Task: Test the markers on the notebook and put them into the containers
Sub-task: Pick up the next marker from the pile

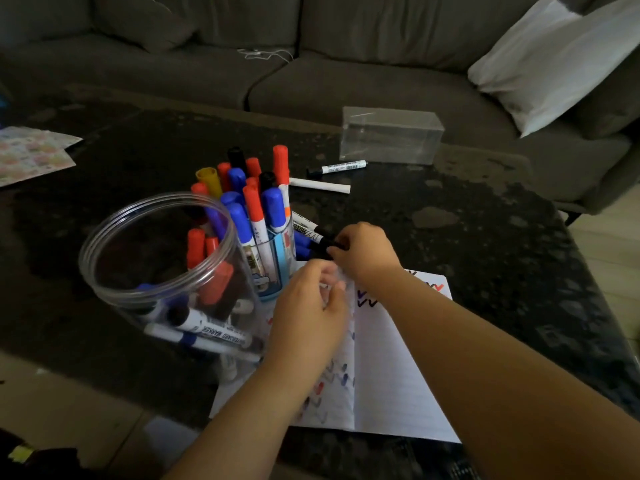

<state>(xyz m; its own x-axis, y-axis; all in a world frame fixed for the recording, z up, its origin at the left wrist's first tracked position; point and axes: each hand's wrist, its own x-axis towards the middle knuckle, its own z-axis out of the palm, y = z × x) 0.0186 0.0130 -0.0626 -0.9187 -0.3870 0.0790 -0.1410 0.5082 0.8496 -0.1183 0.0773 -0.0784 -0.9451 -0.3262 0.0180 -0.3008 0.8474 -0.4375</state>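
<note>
Hands on a black marker, ready to uncap

Right hand [363, 252] pinched the cap end of a black marker [313, 233] just beyond the notebook [398, 375], beside the marker cup [277, 271]. Left hand [311, 317] hovered over the page, fingers curled; what it gripped could not be told. Steadying the barrel and pulling the cap straight would likely serve best.

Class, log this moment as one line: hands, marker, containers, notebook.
hands: right hand pinches black marker, left hand over notebook | cup full | jar part-filled
</note>
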